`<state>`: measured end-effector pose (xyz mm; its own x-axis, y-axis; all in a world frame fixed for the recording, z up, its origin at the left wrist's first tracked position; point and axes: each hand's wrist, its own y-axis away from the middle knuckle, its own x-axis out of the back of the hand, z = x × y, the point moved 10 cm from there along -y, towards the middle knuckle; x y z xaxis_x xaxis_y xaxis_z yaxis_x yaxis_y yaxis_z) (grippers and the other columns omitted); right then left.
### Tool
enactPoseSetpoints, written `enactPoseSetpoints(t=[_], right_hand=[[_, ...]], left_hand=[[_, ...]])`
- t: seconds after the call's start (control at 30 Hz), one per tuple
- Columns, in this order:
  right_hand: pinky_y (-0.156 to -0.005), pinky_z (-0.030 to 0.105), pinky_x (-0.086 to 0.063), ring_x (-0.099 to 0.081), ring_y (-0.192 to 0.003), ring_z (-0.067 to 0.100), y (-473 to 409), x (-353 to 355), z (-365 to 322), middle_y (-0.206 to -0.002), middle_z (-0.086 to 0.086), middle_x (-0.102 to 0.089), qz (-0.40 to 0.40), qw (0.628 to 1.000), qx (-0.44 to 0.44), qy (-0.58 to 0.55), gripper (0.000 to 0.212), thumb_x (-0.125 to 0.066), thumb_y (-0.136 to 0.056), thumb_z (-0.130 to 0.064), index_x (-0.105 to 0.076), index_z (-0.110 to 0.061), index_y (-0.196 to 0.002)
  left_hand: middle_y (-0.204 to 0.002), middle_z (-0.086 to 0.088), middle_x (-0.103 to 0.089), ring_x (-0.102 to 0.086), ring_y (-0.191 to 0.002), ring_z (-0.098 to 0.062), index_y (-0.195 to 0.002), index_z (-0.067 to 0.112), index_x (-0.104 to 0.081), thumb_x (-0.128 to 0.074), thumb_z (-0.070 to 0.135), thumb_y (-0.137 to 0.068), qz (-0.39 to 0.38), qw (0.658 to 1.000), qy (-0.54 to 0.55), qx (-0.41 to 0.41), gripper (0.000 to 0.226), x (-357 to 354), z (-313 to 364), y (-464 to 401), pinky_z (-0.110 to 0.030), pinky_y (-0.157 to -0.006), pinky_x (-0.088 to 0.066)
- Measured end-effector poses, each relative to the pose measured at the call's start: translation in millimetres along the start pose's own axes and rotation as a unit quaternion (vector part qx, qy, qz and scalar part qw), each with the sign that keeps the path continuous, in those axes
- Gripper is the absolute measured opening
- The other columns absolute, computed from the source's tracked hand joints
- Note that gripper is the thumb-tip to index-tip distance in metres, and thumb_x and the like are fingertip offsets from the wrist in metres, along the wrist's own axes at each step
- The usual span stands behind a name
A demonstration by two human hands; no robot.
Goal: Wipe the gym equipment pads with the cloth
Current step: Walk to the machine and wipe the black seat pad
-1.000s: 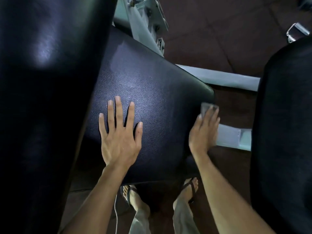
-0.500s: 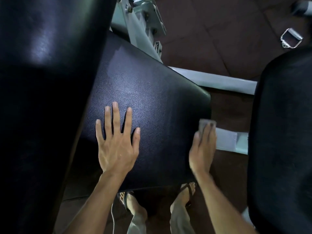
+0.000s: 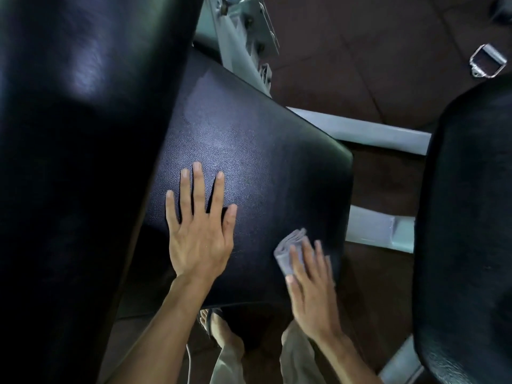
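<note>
Right hand (image 3: 313,286) motion-blurred; its fingers (image 3: 318,253) hide part of cloth (image 3: 288,252).

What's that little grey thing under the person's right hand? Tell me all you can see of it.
It is a small cloth, pale grey and folded into several layers whose edges show at its far corner. It lies flat on the black padded seat, near the seat's right front part. The right hand presses it down with straight fingers, covering its near half; the picture is blurred there. Nothing else touches it.
</note>
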<state>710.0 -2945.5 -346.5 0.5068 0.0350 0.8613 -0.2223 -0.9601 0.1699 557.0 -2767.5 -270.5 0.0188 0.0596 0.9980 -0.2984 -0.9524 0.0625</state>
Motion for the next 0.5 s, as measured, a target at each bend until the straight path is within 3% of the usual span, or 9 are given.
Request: enactPoseSetpoints(t=[0.13, 0.2, 0.27, 0.37, 0.5], right_hand=[[-0.118, 0.057, -0.024, -0.01, -0.153, 0.034, -108.5, 43.5, 49.2, -0.166, 0.008, -0.013, 0.087, 0.978, -0.189, -0.029, 0.06, -0.009, -0.104, -0.045, -0.017, -0.021, -0.158], [-0.119, 0.054, -0.022, -0.012, -0.153, 0.034, -165.6, 57.9, 31.4, -0.166, 0.008, -0.015, 0.125, 0.968, -0.209, -0.055, 0.063, -0.01, -0.101, -0.045, -0.022, -0.021, -0.158], [-0.12, 0.049, -0.022, -0.01, -0.154, 0.032, -178.5, 53.6, -19.4, -0.167, 0.008, -0.013, 0.127, 0.984, -0.116, -0.039, 0.058, -0.016, -0.103, -0.04, -0.023, -0.02, -0.158], [-0.123, 0.044, -0.017, 0.001, -0.155, 0.026, -97.0, 22.5, -72.2, -0.168, 0.004, -0.002, 0.049, 0.998, 0.033, -0.018, 0.054, -0.02, -0.107, -0.035, -0.014, -0.022, -0.159], [-0.116, 0.055, -0.027, -0.007, -0.155, 0.029, 21.5, -8.4, -30.4, -0.168, -0.002, 0.0, -0.024, 0.998, 0.064, 0.014, 0.053, -0.019, -0.107, -0.04, -0.008, -0.031, -0.158]], left_hand=[[-0.169, -0.01, -0.002, -0.001, -0.157, -0.029, -0.16, 0.027, -0.012, -0.004, 0.052, -0.105, 0.001, 1.0, -0.008, 0.0, 0.061, -0.6, 0.9, 1.2, -0.049, -0.124, 0.0], [-0.169, -0.01, -0.001, -0.001, -0.157, -0.028, -0.16, 0.027, -0.012, -0.006, 0.052, -0.105, 0.001, 1.0, -0.009, -0.002, 0.061, -1.8, 1.9, 0.7, -0.049, -0.124, 0.001], [-0.169, -0.009, 0.0, 0.001, -0.157, -0.027, -0.16, 0.028, -0.011, -0.007, 0.051, -0.105, -0.002, 1.0, -0.003, 0.001, 0.06, -1.6, 1.3, 0.3, -0.049, -0.124, 0.002], [-0.169, -0.008, -0.001, 0.0, -0.157, -0.027, -0.16, 0.028, -0.012, -0.005, 0.05, -0.105, -0.002, 1.0, 0.007, 0.003, 0.06, 0.9, 0.6, -0.4, -0.049, -0.124, 0.0], [-0.169, -0.009, -0.001, 0.0, -0.157, -0.027, -0.16, 0.028, -0.012, -0.002, 0.053, -0.104, -0.005, 1.0, 0.0, 0.0, 0.062, -0.3, 0.3, 0.4, -0.049, -0.125, -0.001]])
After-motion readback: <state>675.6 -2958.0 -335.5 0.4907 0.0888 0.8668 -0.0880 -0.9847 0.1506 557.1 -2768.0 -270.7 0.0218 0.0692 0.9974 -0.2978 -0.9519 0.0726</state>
